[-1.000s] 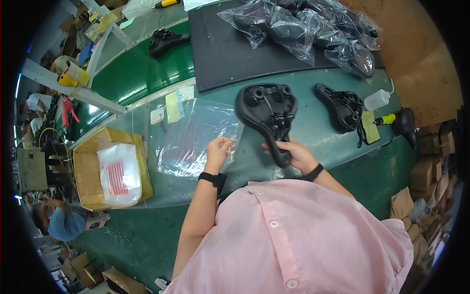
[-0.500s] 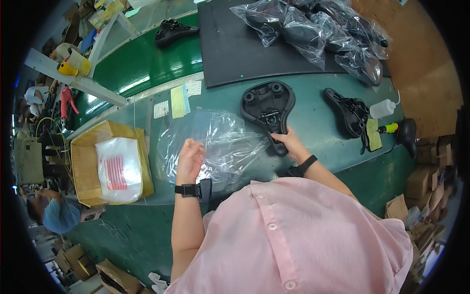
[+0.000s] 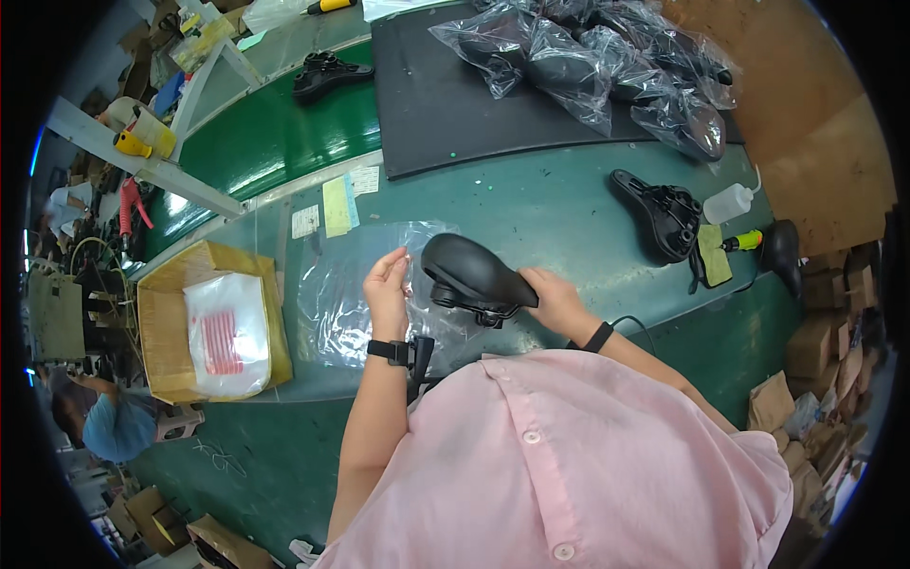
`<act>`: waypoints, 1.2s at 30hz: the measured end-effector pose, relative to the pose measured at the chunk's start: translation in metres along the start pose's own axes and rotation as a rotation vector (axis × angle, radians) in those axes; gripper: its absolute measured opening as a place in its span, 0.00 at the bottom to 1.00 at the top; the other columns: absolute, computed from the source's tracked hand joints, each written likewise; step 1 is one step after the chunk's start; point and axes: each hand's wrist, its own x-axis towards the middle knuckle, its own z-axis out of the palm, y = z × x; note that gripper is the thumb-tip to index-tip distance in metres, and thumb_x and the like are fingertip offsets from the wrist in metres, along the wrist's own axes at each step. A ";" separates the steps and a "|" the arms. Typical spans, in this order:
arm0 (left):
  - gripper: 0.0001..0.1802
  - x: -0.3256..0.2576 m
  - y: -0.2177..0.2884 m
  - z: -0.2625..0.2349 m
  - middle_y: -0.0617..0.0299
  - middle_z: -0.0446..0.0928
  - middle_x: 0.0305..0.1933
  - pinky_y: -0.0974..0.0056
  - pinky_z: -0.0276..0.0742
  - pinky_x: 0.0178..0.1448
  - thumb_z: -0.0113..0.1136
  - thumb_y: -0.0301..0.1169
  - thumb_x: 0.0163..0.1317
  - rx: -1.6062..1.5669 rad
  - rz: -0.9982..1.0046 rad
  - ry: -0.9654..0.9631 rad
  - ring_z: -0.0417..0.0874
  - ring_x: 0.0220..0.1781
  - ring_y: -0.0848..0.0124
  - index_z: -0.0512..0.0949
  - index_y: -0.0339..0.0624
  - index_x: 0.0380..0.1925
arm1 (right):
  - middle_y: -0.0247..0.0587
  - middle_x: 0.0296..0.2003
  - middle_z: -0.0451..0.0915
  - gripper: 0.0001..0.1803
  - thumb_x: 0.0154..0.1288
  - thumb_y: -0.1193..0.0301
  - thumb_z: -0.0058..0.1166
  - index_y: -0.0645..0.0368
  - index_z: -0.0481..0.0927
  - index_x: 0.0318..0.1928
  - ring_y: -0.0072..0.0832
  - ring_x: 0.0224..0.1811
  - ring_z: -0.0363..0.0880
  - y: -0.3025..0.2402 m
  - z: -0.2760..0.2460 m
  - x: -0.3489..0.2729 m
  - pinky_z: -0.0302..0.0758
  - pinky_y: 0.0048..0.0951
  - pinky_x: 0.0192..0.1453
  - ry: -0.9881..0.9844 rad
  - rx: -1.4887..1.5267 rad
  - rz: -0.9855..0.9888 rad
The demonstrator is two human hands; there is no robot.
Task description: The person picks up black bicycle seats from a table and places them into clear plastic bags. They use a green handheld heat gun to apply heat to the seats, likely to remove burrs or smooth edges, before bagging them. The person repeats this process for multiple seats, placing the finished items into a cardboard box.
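Note:
My right hand [image 3: 556, 302] grips a black bicycle saddle [image 3: 474, 269] by its narrow nose. The saddle is tilted above the bench, smooth top uppermost, with part of its underside showing along the lower edge. My left hand [image 3: 387, 284] has its fingers pinched together at the edge of a clear plastic bag [image 3: 332, 308], close to the saddle's wide end. The bag spreads over the green bench, partly hidden by my left hand and the saddle. Another saddle [image 3: 656, 216] lies underside up to the right.
On the left stands a yellow box [image 3: 277, 327] holding a stack of printed plastic bags [image 3: 227, 332]. Bagged saddles [image 3: 573, 76] are heaped on a black mat [image 3: 417, 114] at the back. A white squeeze bottle [image 3: 730, 203] and yellow cloth [image 3: 713, 256] are at right.
The saddle in my right hand has turned from underside up to top up and come nearer. My left hand has moved slightly right and up, its fingers now pinched at the bag.

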 end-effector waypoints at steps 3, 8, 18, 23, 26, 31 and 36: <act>0.11 -0.012 0.029 0.018 0.61 0.84 0.39 0.76 0.70 0.27 0.57 0.26 0.65 0.091 0.031 -0.082 0.78 0.31 0.82 0.82 0.37 0.44 | 0.44 0.47 0.77 0.31 0.46 0.73 0.66 0.55 0.71 0.54 0.47 0.49 0.76 -0.007 0.001 0.002 0.75 0.42 0.48 -0.124 -0.051 0.031; 0.13 -0.072 0.083 0.066 0.60 0.85 0.37 0.63 0.80 0.43 0.55 0.19 0.55 0.630 0.824 -0.718 0.85 0.37 0.64 0.85 0.43 0.38 | 0.45 0.41 0.80 0.27 0.50 0.72 0.67 0.61 0.74 0.52 0.40 0.42 0.80 -0.018 -0.014 0.015 0.76 0.37 0.47 -0.246 0.163 0.286; 0.12 -0.127 0.066 0.148 0.56 0.82 0.39 0.62 0.77 0.48 0.56 0.22 0.56 0.307 0.689 -1.151 0.83 0.42 0.59 0.83 0.43 0.38 | 0.51 0.56 0.74 0.37 0.57 0.63 0.65 0.72 0.65 0.61 0.34 0.58 0.72 -0.039 -0.026 0.017 0.69 0.32 0.60 0.057 0.642 0.676; 0.08 -0.114 0.061 0.162 0.58 0.79 0.35 0.61 0.75 0.46 0.56 0.23 0.60 0.244 0.482 -1.189 0.81 0.39 0.60 0.83 0.42 0.37 | 0.51 0.50 0.79 0.34 0.52 0.66 0.64 0.71 0.70 0.58 0.34 0.50 0.77 0.031 -0.001 0.028 0.72 0.33 0.56 0.240 0.761 0.590; 0.07 -0.101 0.054 0.143 0.59 0.79 0.36 0.61 0.75 0.45 0.56 0.23 0.60 0.323 0.439 -1.145 0.81 0.39 0.61 0.83 0.41 0.35 | 0.48 0.44 0.81 0.31 0.49 0.70 0.61 0.70 0.73 0.55 0.34 0.44 0.79 0.024 -0.023 0.045 0.75 0.33 0.52 0.314 0.804 0.554; 0.16 -0.043 0.065 0.102 0.54 0.77 0.47 0.61 0.77 0.47 0.60 0.30 0.61 0.482 0.464 -0.746 0.80 0.41 0.59 0.75 0.44 0.49 | 0.44 0.44 0.80 0.27 0.50 0.72 0.58 0.67 0.75 0.53 0.32 0.44 0.78 0.064 -0.095 0.115 0.75 0.31 0.49 0.310 0.745 0.515; 0.38 0.066 0.004 -0.003 0.42 0.70 0.53 0.51 0.70 0.58 0.68 0.47 0.53 1.136 0.258 -0.076 0.72 0.55 0.45 0.65 0.35 0.57 | 0.36 0.32 0.76 0.15 0.65 0.63 0.55 0.62 0.78 0.44 0.29 0.31 0.75 0.072 -0.164 0.282 0.73 0.31 0.36 0.856 1.222 0.471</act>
